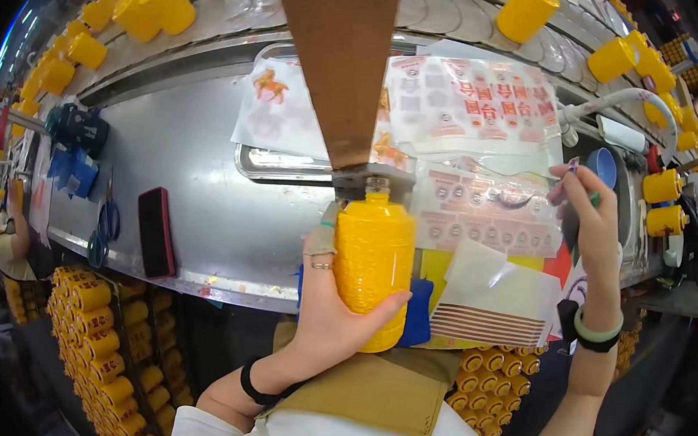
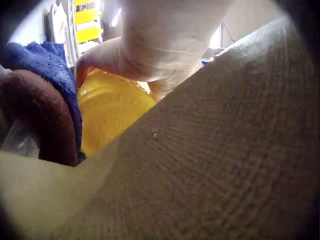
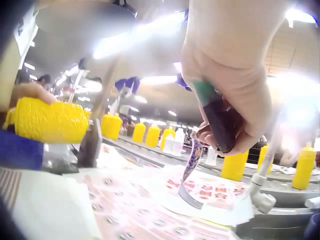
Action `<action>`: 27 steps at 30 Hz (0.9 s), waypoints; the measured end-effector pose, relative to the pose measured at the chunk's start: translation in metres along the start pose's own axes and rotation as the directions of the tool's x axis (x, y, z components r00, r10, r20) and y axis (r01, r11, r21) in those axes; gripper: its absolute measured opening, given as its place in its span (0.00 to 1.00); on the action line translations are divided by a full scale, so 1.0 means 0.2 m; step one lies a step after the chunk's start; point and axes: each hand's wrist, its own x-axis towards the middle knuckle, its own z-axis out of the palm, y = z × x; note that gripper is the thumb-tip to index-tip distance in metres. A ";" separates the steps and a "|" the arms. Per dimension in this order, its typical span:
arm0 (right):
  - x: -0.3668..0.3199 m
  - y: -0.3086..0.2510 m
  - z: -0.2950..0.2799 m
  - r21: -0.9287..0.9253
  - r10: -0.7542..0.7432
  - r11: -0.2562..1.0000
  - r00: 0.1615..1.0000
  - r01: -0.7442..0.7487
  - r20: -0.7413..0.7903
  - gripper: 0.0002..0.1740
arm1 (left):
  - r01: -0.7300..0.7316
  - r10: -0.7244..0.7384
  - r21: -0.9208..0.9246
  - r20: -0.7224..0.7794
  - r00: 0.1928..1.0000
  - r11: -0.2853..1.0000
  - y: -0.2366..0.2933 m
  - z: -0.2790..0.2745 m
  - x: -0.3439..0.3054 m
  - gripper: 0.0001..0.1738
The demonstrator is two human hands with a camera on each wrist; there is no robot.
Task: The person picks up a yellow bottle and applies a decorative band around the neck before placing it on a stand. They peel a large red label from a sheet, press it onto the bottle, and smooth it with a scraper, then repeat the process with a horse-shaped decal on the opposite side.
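In the head view a yellow textured bottle (image 1: pixel 374 262) lies in the grip of my left hand (image 1: pixel 328 320), thumb on one side and fingers on the other. Its neck meets a dark block at the end of a brown post (image 1: pixel 341 68). The left wrist view shows the bottle's round base (image 2: pixel 112 117) beneath the hand (image 2: pixel 160 45). Over the printed sheets, my right hand (image 1: pixel 598 219) pinches a thin patterned strip (image 3: pixel 194 160) that hangs curled. A dark-handled tool (image 3: pixel 220 122) with a green part is also held in its fingers; its kind I cannot tell.
Printed sheets (image 1: pixel 492 102) lie right of the post, beside a striped sheet (image 1: pixel 495 301) and blue cloth (image 1: pixel 418 311). Left on the metal table (image 1: pixel 210 197) are a phone (image 1: pixel 156 233) and scissors (image 1: pixel 104 226). A faucet (image 1: pixel 569 121) stands right; yellow bottles line the conveyor.
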 end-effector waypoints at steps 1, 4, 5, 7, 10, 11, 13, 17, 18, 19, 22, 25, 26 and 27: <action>-0.02 -0.03 0.05 0.030 -0.022 0.999 0.999 0.021 0.040 0.16 | -0.031 0.033 0.073 -0.023 0.999 0.997 0.01 0.00 0.00 0.64; -0.09 -0.11 0.19 0.101 -0.026 0.995 0.992 0.014 0.123 0.18 | -0.028 0.038 0.164 -0.059 0.998 0.986 0.07 -0.01 0.00 0.65; -0.11 -0.13 0.23 0.158 -0.027 0.987 0.989 0.004 0.145 0.18 | -0.047 0.053 0.293 -0.012 0.999 0.955 0.08 -0.01 0.00 0.61; -0.13 -0.20 0.29 0.224 0.011 0.973 0.984 -0.051 0.178 0.18 | -0.073 0.063 0.415 0.038 0.997 0.907 0.08 -0.02 0.02 0.57; -0.16 -0.23 0.33 -0.019 -0.202 0.977 0.954 0.212 0.223 0.25 | -0.077 0.091 0.304 -0.031 0.995 0.950 0.06 -0.02 0.03 0.35; -0.16 -0.24 0.34 -0.047 -0.193 0.977 0.954 0.209 0.228 0.32 | -0.107 0.101 0.350 0.034 0.994 0.931 0.07 -0.03 0.03 0.44; -0.17 -0.30 0.36 -0.067 -0.207 0.972 0.955 0.226 0.214 0.31 | -0.135 0.107 0.387 0.093 0.990 0.912 0.04 -0.02 0.02 0.54; -0.16 -0.36 0.38 -0.148 -0.284 0.941 0.947 0.306 0.152 0.30 | 0.037 -0.078 -0.294 -0.130 0.988 0.955 0.01 0.04 0.04 0.46; -0.16 -0.36 0.39 -0.149 -0.285 0.939 0.945 0.309 0.161 0.30 | -0.019 -0.050 -0.286 -0.231 0.972 0.958 0.03 0.05 0.05 0.37; -0.16 -0.37 0.40 -0.142 -0.318 0.931 0.938 0.336 0.139 0.30 | -0.018 -0.053 -0.288 -0.239 0.970 0.957 0.04 0.03 0.05 0.37; -0.14 -0.42 0.44 -0.146 -0.385 0.905 0.915 0.400 0.124 0.30 | -0.110 0.127 0.193 -0.080 0.989 0.975 0.06 0.00 0.05 0.42; -0.11 -0.49 0.47 -0.143 -0.409 0.891 0.898 0.431 0.160 0.28 | -0.095 0.111 0.192 -0.077 0.991 0.977 0.06 0.00 0.04 0.45; -0.10 -0.50 0.48 -0.129 -0.401 0.894 0.895 0.428 0.193 0.27 | -0.117 0.132 0.164 -0.087 0.987 0.980 0.05 0.00 0.04 0.48; -0.10 -0.52 0.51 -0.129 -0.420 0.886 0.888 0.446 0.187 0.25 | -0.139 0.153 0.136 -0.098 0.983 0.981 0.05 0.00 0.04 0.51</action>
